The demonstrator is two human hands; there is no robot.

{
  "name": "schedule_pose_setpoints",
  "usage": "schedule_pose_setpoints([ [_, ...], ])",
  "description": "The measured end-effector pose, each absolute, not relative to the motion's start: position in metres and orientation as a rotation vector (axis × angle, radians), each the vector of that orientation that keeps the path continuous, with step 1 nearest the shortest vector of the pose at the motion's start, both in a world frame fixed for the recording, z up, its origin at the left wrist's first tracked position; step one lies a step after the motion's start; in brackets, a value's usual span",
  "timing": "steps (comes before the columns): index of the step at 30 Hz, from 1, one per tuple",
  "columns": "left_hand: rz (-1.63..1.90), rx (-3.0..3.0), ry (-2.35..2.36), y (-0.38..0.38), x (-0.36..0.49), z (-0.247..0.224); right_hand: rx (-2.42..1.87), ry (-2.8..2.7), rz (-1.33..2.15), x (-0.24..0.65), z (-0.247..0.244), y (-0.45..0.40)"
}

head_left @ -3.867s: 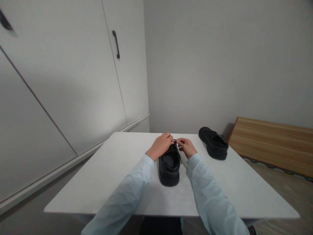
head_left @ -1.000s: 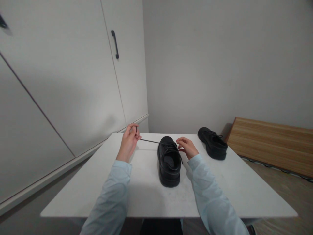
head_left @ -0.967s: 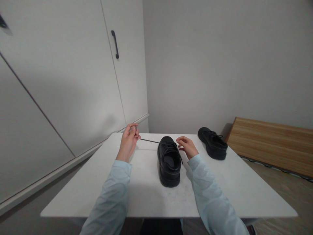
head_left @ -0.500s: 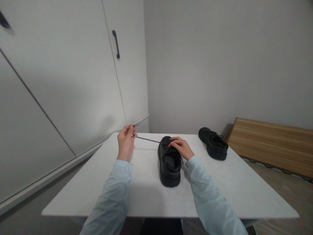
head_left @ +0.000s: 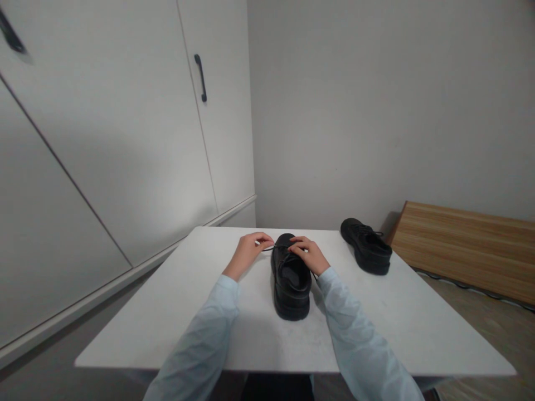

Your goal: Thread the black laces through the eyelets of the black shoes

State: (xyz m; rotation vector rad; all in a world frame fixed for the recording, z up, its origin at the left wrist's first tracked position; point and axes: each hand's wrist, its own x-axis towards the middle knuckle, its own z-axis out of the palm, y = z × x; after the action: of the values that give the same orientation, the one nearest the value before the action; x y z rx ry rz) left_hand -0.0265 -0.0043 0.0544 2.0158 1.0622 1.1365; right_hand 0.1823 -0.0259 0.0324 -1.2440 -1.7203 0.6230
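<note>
Head view: black, smooth, leather-looking lace-up shoe, rounded toe, thick sole, upright mid-table on matte white flat tabletop. Matching black lace-up shoe at the right edge, well apart. Brown wood-grain board beyond it. Left hand just left of the mid-table shoe, thumb and fingertips together, pinching thin black cord-like lace. Right hand over the lacing from the right, fingers bent; can't tell if they clamp a lace. Mid-table shoe's toe points away from wearer, heel toward wearer, long axis roughly fore-aft, toe slightly left
</note>
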Motion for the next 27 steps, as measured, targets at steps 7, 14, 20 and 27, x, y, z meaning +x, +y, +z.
schedule_pose_setpoints([
  [7,1.080,2.178,1.014,-0.006,-0.016,0.042,-1.277,-1.718,0.661,0.181,0.033,-0.024],
  [14,1.062,2.213,0.997,-0.007,-0.014,0.041,-1.298,-1.724,0.687,0.181,0.033,-0.022],
  [20,1.043,2.142,0.969,-0.006,-0.011,0.035,-1.286,-1.731,0.745,0.182,0.033,-0.019],
  [27,1.096,1.993,0.941,-0.006,-0.006,0.030,-1.264,-1.765,0.786,0.183,0.033,-0.014],
])
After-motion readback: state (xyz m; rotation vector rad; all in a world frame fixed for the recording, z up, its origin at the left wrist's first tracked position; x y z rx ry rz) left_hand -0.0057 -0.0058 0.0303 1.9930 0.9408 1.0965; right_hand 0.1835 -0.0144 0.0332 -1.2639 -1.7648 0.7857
